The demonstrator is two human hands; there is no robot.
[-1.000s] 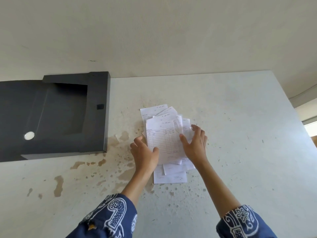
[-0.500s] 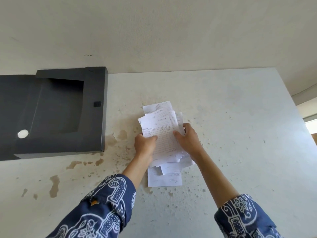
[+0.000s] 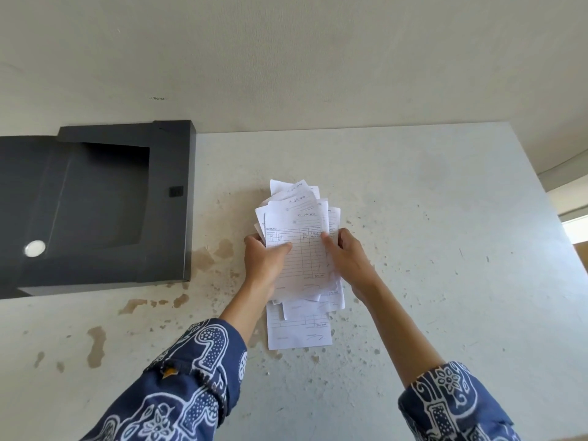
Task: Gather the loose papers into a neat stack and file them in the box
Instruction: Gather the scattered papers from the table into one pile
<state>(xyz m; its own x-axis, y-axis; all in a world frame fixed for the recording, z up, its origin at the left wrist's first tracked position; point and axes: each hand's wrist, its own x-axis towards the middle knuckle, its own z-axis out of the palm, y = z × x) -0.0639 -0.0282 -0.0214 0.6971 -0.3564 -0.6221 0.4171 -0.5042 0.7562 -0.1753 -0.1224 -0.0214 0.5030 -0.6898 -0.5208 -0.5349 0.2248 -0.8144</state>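
Note:
A loose bundle of white printed receipt papers [image 3: 302, 237] sits in the middle of the table, fanned out and uneven at top and bottom. My left hand [image 3: 265, 261] grips its left edge with the thumb on top. My right hand [image 3: 346, 259] grips its right edge the same way. One sheet [image 3: 297, 334] sticks out below the bundle and lies flat on the table. The black file box [image 3: 178, 202] lies open at the far left, its dark inside facing up, well apart from both hands.
The pale table [image 3: 429, 281] has brown stains [image 3: 203, 256] between box and papers. Its far edge meets a plain wall; its right edge falls away at the upper right. A round white disc [image 3: 35, 248] shows inside the box.
Both hands went from pressing flat on the spread papers to closing on the bundle's two sides. The papers have been drawn together and raised a little off the table.

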